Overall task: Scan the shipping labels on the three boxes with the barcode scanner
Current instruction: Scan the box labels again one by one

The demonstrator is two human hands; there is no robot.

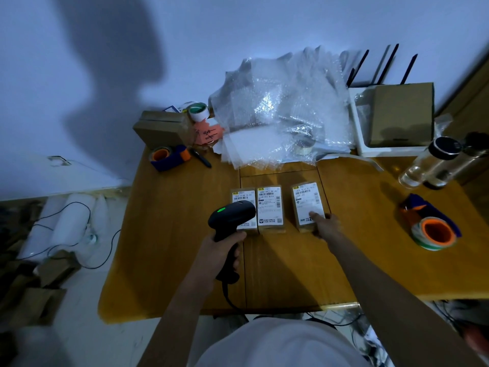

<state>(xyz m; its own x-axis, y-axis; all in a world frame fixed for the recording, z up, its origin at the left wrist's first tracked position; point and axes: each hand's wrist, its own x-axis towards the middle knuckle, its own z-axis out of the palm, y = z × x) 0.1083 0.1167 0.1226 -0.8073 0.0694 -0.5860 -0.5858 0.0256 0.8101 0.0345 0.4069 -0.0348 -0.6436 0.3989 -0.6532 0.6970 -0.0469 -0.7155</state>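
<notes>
Three small brown boxes with white shipping labels lie in a row on the wooden table (172, 234): the left box (242, 197), the middle box (270, 207) and the right box (305, 202). My left hand (219, 256) grips the handle of a black barcode scanner (231, 215). Its head hovers over the near part of the left box, with a green light lit on top. My right hand (326, 226) rests at the near end of the right box, thumb on the label and fingers at its side.
Bubble wrap (283, 107) is piled at the back. A tape dispenser (431, 226) lies at the right and another (169, 154) at the back left. Two bottles (434, 162) and a white tray holding a brown box (402, 115) stand at the back right. The scanner cable hangs off the near edge.
</notes>
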